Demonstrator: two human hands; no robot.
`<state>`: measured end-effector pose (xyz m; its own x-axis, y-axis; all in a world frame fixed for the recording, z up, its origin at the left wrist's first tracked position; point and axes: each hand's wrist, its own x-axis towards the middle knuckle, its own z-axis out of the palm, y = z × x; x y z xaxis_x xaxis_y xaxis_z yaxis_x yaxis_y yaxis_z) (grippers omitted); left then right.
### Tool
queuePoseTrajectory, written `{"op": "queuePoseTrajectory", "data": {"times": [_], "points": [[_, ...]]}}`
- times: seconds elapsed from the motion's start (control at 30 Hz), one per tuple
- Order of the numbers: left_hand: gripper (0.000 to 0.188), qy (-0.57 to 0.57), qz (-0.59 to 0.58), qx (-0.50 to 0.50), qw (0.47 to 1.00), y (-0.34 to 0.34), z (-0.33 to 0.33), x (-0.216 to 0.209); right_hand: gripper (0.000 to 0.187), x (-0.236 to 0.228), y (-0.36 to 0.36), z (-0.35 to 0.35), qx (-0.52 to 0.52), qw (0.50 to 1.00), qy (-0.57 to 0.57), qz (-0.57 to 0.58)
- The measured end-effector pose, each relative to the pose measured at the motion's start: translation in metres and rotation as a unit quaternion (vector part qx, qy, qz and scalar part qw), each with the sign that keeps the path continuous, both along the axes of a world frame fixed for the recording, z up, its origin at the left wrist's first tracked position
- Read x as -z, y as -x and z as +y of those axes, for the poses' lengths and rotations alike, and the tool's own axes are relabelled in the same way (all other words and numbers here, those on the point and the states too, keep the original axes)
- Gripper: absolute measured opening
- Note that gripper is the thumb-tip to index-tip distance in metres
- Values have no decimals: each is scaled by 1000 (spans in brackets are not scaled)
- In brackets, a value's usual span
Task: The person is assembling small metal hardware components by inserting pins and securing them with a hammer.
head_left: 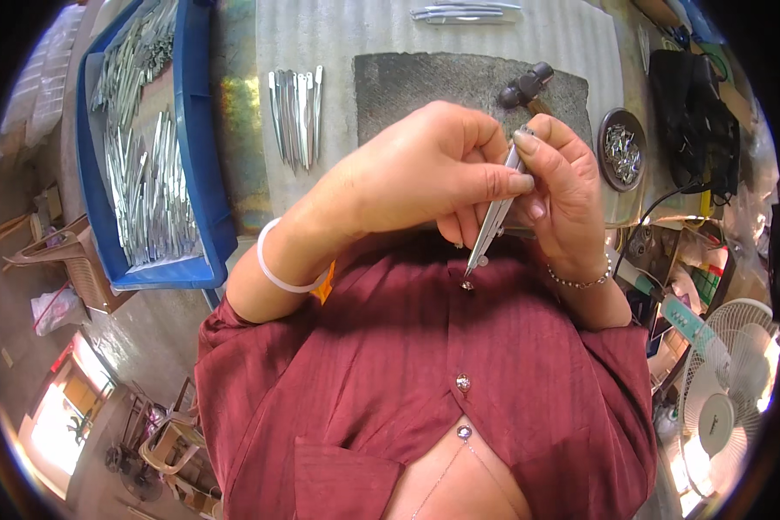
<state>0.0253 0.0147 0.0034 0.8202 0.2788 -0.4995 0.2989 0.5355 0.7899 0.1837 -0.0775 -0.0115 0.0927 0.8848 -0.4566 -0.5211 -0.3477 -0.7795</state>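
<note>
Silvery metal made up the thin tweezer-like piece (494,227) held at the centre of the frame, slanting from upper right down to lower left, its tip just above the maroon shirt (425,381). Both hands were together, clamped on it: the left hand (425,173) pinched its middle with thumb and forefinger, and the right hand (563,191) gripped its upper end. A white bangle (273,269) circled the left wrist, and a beaded bracelet (581,282) the right.

Just behind the hands lay a dark grey mat (407,87) on the tabletop (321,43), with a small hammer (529,87) at its right edge. To the right of the mat sat a round dish (622,154) of small metal bits, and beyond it a black bundle (693,121). Left of the mat, a row of similar metal strips (296,117) lay side by side, and a few more (464,12) lay at the top of the frame. At the upper left, a blue tray (195,156) held many such strips. A white fan (728,390) stood at the lower right.
</note>
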Motion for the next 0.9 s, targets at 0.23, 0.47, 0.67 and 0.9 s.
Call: {"op": "queuePoseTrajectory", "data": {"times": [0.23, 0.47, 0.67, 0.9], "points": [[9, -206, 8, -212, 955, 44, -13, 4, 13, -15, -35, 22, -10, 987, -128, -92], [9, -378, 160, -412, 813, 102, 3, 47, 13, -2, -142, 80, 19, 922, -116, -370], [15, -543, 304, -338, 706, 101, 11, 71, 17, 55, -170, 111, -74, 816, -14, -573], [17, -590, 360, -269, 670, 92, 11, 71, 22, 45, -153, 101, -88, 703, -35, -705]]}}
